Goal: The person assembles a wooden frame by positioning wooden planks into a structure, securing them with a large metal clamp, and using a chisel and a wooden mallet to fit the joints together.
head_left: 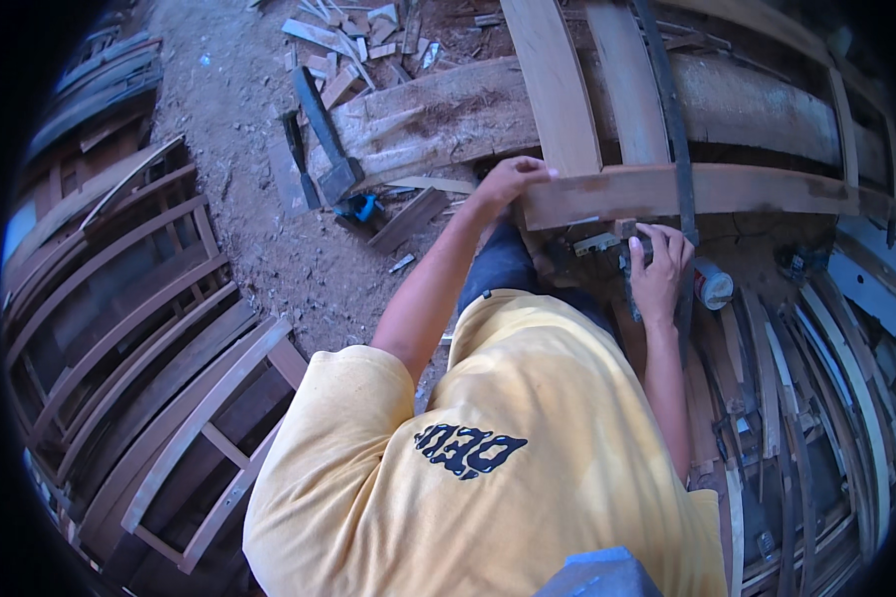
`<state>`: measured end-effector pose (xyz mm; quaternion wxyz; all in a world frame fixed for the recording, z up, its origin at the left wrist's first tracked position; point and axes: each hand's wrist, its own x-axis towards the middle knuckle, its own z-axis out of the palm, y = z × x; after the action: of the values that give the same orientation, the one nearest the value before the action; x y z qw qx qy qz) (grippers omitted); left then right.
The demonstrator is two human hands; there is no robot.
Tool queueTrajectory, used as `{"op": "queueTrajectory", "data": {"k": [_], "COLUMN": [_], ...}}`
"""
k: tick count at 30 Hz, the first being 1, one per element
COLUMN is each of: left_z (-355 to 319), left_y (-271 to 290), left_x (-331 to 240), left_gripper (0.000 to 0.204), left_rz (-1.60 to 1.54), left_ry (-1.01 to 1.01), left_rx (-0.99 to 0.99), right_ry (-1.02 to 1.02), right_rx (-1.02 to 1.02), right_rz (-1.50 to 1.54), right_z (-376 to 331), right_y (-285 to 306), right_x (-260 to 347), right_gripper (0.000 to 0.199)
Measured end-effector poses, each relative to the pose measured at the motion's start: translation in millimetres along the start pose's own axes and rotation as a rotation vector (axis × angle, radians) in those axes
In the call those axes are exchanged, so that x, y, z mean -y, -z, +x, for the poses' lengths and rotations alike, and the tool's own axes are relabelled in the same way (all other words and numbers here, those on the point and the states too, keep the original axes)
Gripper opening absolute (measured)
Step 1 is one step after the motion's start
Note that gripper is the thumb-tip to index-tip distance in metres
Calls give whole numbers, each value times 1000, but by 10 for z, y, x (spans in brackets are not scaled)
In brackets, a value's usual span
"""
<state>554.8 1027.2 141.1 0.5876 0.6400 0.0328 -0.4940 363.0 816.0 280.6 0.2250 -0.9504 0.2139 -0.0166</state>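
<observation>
Head view: two hands at a reddish wooden crosspiece (pixel 667 191) set across upright boards at far centre.

The left hand (pixel 508 181) curls over the crosspiece's left end, fingers closed on its edge. The right hand (pixel 659 271) sits just below the crosspiece, fingers bent around a small dark tool (pixel 629 261) that they mostly hide; what kind of tool cannot be told. A small cylindrical can (pixel 712 286), white with a red band, lies just right of that hand. A yellow shirt (pixel 508 438) with a dark blue print covers the near centre. Stacked window frames (pixel 159 338) at left run out of view.
</observation>
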Motion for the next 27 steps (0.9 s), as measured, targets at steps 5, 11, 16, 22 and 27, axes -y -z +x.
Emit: {"op": "queueTrajectory", "data": {"k": [5, 11, 16, 22, 27], "left_z": [206, 245, 289, 277, 284], "left_y": [-92, -135, -168, -182, -188], "left_x": [-78, -122, -56, 19, 78], "left_gripper": [52, 51, 39, 41, 50], "left_rz": [101, 75, -41, -16, -85], "left_ry": [110, 175, 133, 67, 25], "left_rx": [110, 153, 192, 164, 119], "right_ry": [-93, -156, 7, -69, -157], "right_rx": [50, 89, 194, 648, 840], "right_rz": [-25, -147, -43, 79, 248], "right_z": [312, 478, 1129, 1848, 1918], "right_y": [-158, -267, -406, -742, -1021], "right_x": [116, 59, 189, 138, -46], "right_gripper": [27, 29, 47, 93, 98]}}
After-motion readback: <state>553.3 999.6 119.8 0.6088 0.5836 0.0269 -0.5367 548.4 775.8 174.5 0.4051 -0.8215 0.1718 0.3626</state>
